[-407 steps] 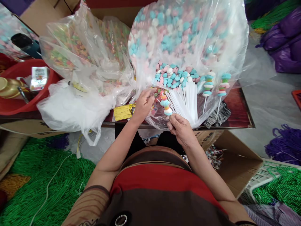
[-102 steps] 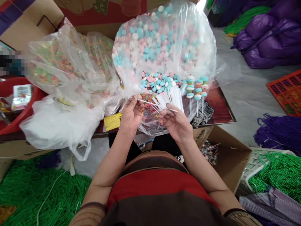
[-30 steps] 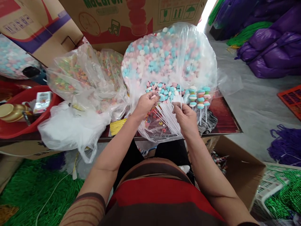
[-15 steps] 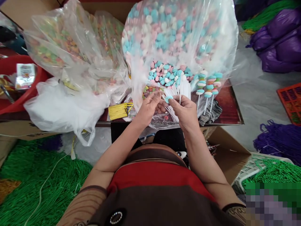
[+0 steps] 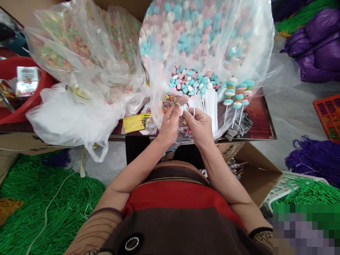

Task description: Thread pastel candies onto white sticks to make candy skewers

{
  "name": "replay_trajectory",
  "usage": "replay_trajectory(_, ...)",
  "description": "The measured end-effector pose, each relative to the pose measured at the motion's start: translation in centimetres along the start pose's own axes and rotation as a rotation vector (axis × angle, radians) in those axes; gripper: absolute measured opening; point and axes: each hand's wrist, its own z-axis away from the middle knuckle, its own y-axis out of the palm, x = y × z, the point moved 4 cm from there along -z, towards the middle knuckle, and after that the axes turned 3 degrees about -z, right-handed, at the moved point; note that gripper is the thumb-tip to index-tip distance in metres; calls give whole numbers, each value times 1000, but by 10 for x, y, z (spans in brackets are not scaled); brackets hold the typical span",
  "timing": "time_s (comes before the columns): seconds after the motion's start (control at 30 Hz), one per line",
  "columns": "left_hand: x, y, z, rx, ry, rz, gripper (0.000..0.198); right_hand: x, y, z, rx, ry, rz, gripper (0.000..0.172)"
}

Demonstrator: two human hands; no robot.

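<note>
My left hand (image 5: 170, 124) is closed, pinching a pink candy (image 5: 181, 111) between thumb and fingertips. Right against it, my right hand (image 5: 200, 125) is closed on a blue candy (image 5: 184, 107), mostly hidden by the fingers. A white stick (image 5: 194, 112) rises by the right fingers; whether they grip it I cannot tell. Behind my hands lie a bundle of white sticks (image 5: 211, 102), small ring-shaped candies (image 5: 170, 101) and a spread of loose pink, blue and white candies (image 5: 195, 81). To the right, several finished-looking candy skewers (image 5: 238, 96) lean upright on their sticks.
A big clear bag of candies (image 5: 196, 35) fills the back. Another bag of ring candies (image 5: 79, 46), a white plastic bag (image 5: 77, 113) and a red basin (image 5: 25, 108) stand left. Yellow twist ties (image 5: 133, 123) lie near the edge; a striped grey cloth (image 5: 240, 128) sits right.
My hands have come together and the right hand has shifted left. A pink candy now shows in my left fingertips, and the blue candy is more covered.
</note>
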Motion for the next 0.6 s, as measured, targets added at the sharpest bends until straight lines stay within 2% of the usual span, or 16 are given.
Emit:
replay_trajectory(0.1,-1,3,3,45,-1,105,39,2,-1,3,80,2,8,43)
replay_trajectory(0.23,-7,5,7,105,-75,230,40,5,-3,3,48,3,-16,48)
replay_trajectory(0.4,-12,-8,9,187,-74,80,44,4,-6,2,12,69,-82,52)
replay_trajectory(0.5,-12,-19,7,152,-48,-18,49,5,-9,3,23,77,-34,52)
replay_trajectory(0.6,-13,-26,5,65,-56,-20,46,9,-14,8,80,17,55,51)
